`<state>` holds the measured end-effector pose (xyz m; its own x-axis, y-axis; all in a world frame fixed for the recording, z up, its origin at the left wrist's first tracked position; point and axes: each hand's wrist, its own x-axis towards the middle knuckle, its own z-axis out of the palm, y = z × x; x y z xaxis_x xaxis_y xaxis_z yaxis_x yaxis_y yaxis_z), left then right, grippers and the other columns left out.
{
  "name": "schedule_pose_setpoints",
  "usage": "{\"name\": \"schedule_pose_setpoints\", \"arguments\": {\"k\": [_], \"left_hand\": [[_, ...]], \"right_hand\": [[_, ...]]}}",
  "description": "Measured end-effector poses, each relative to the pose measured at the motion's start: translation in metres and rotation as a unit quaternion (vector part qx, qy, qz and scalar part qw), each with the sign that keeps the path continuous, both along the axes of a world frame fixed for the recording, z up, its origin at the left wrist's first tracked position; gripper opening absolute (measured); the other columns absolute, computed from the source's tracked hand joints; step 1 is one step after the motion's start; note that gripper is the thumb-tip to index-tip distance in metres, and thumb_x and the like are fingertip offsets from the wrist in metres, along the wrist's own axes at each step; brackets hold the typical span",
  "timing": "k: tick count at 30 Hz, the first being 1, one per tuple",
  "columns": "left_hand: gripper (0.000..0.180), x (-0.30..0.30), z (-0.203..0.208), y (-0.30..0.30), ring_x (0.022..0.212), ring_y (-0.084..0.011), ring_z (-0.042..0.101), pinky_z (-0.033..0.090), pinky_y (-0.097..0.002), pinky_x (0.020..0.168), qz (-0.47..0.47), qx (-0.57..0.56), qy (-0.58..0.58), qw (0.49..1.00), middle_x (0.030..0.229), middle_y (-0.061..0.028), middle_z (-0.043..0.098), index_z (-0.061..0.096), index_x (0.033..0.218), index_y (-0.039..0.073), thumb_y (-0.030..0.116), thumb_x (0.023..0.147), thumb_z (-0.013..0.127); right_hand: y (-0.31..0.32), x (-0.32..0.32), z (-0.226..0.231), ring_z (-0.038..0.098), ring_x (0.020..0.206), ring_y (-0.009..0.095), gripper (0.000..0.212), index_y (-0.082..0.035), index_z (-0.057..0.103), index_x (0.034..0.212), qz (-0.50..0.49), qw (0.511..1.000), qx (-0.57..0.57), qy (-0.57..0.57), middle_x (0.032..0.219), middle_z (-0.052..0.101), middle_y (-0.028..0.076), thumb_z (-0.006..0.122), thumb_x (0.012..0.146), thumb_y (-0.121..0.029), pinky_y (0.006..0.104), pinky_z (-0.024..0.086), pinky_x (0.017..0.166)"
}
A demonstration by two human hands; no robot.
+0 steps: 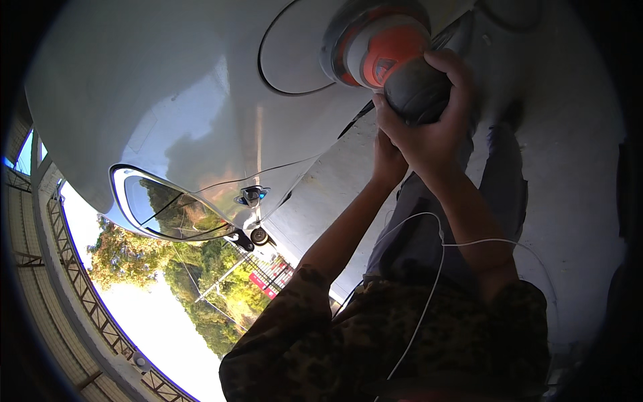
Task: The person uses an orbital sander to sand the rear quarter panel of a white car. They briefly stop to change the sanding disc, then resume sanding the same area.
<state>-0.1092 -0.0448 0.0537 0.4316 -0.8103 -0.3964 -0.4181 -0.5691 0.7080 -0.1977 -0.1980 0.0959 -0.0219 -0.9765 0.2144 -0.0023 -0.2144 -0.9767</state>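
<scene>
An orange, grey and black polisher point(395, 57) with a round head is at the upper middle. Its head rests on or very near the glossy pale car body point(221, 100). My right hand point(435, 127) wraps round the black rounded end of the tool, thumb on one side and fingers on the other. Just behind it, my left hand point(390, 159) reaches up beneath the tool. The right hand and the polisher hide the left hand's fingers, so its grip does not show. A round flap outline point(264, 67) lies in the panel left of the polisher's head.
A side window point(171, 208) with a bright frame sits lower left on the car. A thin white cable point(439, 268) hangs across my body. Grey floor point(562, 187) spreads at the right. Trees point(207, 281) and roof trusses point(100, 315) show beyond the car.
</scene>
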Motion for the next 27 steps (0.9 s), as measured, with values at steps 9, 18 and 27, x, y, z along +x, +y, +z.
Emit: {"name": "schedule_pose_setpoints", "arguments": {"k": [9, 18, 27], "left_hand": [[0.058, 0.01, 0.001, -0.005, 0.136, -0.0395, 0.062, 0.049, -0.0471, 0.109, 0.025, 0.023, 0.041, 0.999, 0.142, -0.0243, 0.066, 0.052, 0.149, -0.001, 0.023, 0.1, 0.071], [0.059, 0.037, 0.008, -0.018, 0.138, -0.0389, 0.06, 0.048, -0.047, 0.112, 0.004, 0.02, 0.043, 0.999, 0.145, -0.0232, 0.064, 0.051, 0.15, -0.001, 0.023, 0.1, 0.07], [0.059, 0.038, 0.003, -0.014, 0.139, -0.0388, 0.059, 0.047, -0.047, 0.113, -0.048, 0.014, 0.023, 0.998, 0.147, -0.0228, 0.062, 0.051, 0.151, -0.001, 0.023, 0.101, 0.07]], "right_hand": [[0.011, 0.011, 0.006, 0.056, 0.125, 0.033, 0.082, -0.013, 0.056, 0.135, 0.001, 1.0, 0.01, 0.011, 0.134, 0.052, 0.015, 0.093, 0.061, -0.01, 0.0465, 0.054, 0.102], [0.003, 0.029, 0.043, 0.064, 0.12, 0.036, 0.084, -0.016, 0.058, 0.135, 0.03, 0.998, -0.056, -0.013, 0.131, 0.059, 0.015, 0.098, 0.061, -0.011, 0.0475, 0.06, 0.095], [-0.002, 0.018, 0.026, 0.067, 0.12, 0.036, 0.086, -0.014, 0.057, 0.134, -0.066, 0.998, 0.016, 0.004, 0.132, 0.06, 0.015, 0.099, 0.06, -0.011, 0.0475, 0.061, 0.096]]}}
